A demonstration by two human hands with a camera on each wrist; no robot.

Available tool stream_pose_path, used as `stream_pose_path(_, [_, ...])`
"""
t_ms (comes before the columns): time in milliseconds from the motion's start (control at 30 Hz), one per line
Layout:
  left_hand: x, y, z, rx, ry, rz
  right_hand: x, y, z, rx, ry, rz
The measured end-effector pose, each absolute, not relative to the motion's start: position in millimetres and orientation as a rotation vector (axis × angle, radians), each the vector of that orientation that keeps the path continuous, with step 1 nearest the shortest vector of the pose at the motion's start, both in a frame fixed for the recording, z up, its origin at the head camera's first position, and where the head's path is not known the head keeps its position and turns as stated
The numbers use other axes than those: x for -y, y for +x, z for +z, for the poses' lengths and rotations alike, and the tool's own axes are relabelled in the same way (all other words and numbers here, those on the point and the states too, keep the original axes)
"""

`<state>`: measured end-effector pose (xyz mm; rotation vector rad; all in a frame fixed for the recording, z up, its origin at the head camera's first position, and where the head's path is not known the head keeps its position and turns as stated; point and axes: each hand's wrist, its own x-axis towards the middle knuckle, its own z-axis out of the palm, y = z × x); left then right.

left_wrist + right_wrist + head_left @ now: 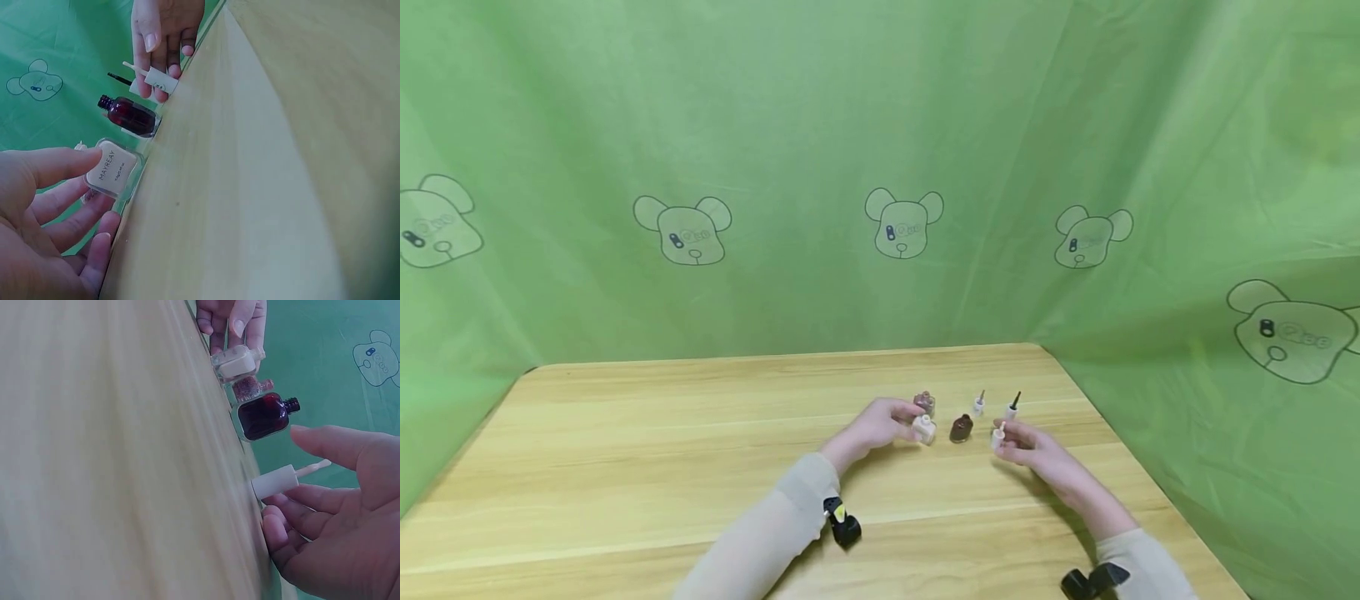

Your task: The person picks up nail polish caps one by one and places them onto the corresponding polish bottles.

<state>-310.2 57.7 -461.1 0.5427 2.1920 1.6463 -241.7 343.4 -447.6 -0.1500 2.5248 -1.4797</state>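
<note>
My left hand (883, 423) is beside an uncapped nail polish bottle of whitish polish (114, 167), its thumb and fingers loosely spread around the bottle. That bottle stands upright, lettered MAYREAY. Behind it stands a glittery pink polish bottle (925, 402); to its right is a dark red polish bottle (262, 416), also uncapped. My right hand (1033, 450) is at a white brush cap (275, 482) standing upside down, its pale brush pointing up. The thumb stays apart from this cap while fingers lie beside and behind it.
Two more white caps stand brush up behind the right hand: one with a pinkish brush (979, 407), another with a dark brush (1012, 410). The wooden table (662, 467) meets a green curtain (797, 292) printed with bear heads at its back and sides.
</note>
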Motion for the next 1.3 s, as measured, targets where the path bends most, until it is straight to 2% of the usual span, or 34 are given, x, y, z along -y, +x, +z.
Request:
stream_pose_path(733, [-62, -311, -464, -2.268, 0.524, 1.607, -342, -245, -452, -2.611, -0.145, -1.442])
stream_pose_path(1033, [-48, -301, -464, -2.206, 0.537, 1.601, -337, -243, -451, -2.633, -0.067, -1.446])
stream_pose_path(1300, [-27, -293, -460, -2.169, 0.539, 1.609, -335, -241, -448, -2.617, -0.123, -1.424])
